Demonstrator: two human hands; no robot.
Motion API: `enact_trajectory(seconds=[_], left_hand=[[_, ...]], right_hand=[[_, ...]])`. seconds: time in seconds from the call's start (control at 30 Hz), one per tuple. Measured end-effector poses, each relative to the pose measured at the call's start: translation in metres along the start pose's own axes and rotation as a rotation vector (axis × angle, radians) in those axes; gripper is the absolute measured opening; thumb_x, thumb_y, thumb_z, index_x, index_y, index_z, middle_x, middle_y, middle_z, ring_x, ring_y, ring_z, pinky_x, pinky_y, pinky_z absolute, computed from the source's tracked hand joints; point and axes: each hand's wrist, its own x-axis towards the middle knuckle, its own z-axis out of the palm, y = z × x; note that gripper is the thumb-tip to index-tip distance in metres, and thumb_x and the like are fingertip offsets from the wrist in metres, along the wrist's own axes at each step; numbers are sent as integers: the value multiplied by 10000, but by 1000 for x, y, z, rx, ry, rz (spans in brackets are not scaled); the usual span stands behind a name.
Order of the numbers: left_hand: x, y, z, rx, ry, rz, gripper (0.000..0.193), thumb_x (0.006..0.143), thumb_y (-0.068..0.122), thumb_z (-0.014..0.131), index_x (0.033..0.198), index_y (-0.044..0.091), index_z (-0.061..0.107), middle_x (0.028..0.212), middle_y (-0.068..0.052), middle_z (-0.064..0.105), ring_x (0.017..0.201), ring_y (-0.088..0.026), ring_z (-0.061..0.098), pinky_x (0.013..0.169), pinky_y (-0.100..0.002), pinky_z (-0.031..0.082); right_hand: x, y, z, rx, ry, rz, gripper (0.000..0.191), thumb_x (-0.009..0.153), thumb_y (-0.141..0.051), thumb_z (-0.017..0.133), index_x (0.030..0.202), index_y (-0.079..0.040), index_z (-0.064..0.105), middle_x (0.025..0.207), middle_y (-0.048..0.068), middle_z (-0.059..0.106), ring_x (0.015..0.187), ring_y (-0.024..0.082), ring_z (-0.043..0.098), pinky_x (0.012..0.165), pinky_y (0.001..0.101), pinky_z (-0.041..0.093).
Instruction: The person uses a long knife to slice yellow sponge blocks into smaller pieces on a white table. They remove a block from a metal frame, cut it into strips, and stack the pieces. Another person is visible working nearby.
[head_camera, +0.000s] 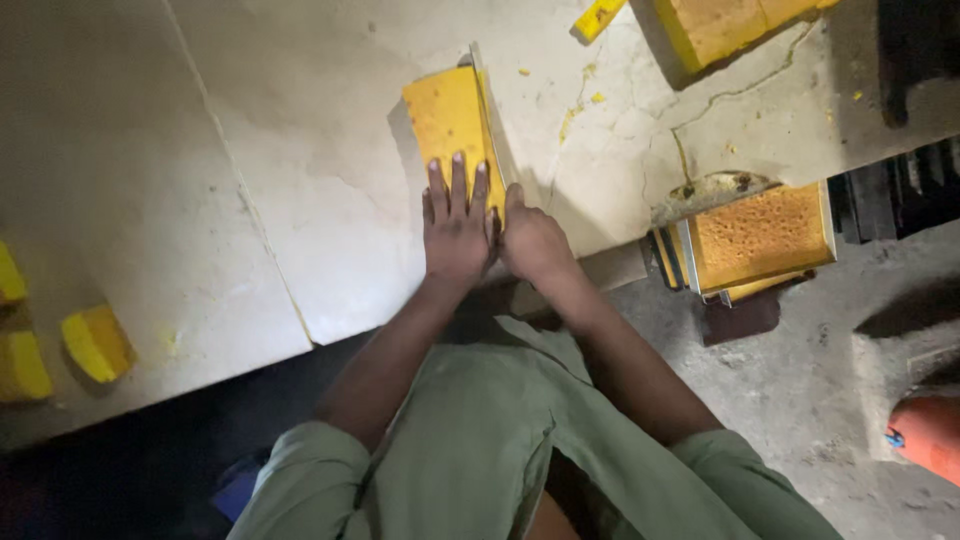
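Note:
A yellow foam block (447, 118) lies on a pale stone slab (300, 150) in front of me. My left hand (455, 225) presses flat on its near end, fingers spread and pointing away. A thin grey blade or metal strip (492, 110) stands along the block's right side. My right hand (530, 240) is closed at the near end of that strip, right against my left hand; what exactly it grips is hidden.
Yellow foam offcuts (95, 342) lie at the slab's left edge. Larger foam pieces (720, 25) sit at the top right. A stack of foam and boards (760, 240) rests below the slab's cracked right edge. An orange object (928, 435) is at the far right on the floor.

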Motion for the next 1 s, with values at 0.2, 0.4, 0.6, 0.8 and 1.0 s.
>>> enact_trajectory(seconds=[0.2,0.4,0.6,0.8,1.0], left_hand=[[-16,-1,11,46,56,54,675,1070,307,528,1670,98,300,1727,-213,105,1577,-510,74,1212,-640,324],[-18,7,13,131,-58,8,694,1091,317,489,1697,132,206,1733,-180,11,1570,-481,-10,1229,-641,275],[-12,4,8,116,-52,24,705,1087,323,494,1695,119,200,1727,-200,21,1561,-494,-17,1227,-664,215],[-26,16,-3,35,-188,135,702,989,401,561,1572,58,374,1657,-292,134,1527,-523,67,1088,-856,54],[5,-38,-9,55,-232,257,503,955,267,576,1455,319,566,1675,-160,244,1557,-466,96,1117,-849,28]], right_hand=[[-80,22,24,-60,-101,49,485,874,-90,568,1309,50,405,893,332,685,865,505,674,796,589,522],[-193,56,53,10,-96,38,539,915,-125,573,1382,49,367,912,313,686,829,507,671,733,594,517],[-192,76,87,36,-32,40,426,1070,-149,478,1466,-22,388,889,329,672,815,534,648,700,605,504],[-71,93,66,126,95,-36,409,893,-102,616,1247,7,442,870,300,694,842,495,681,734,574,526],[-81,93,20,218,299,-26,395,997,-181,595,1336,-31,460,975,227,701,855,451,694,722,533,540]])
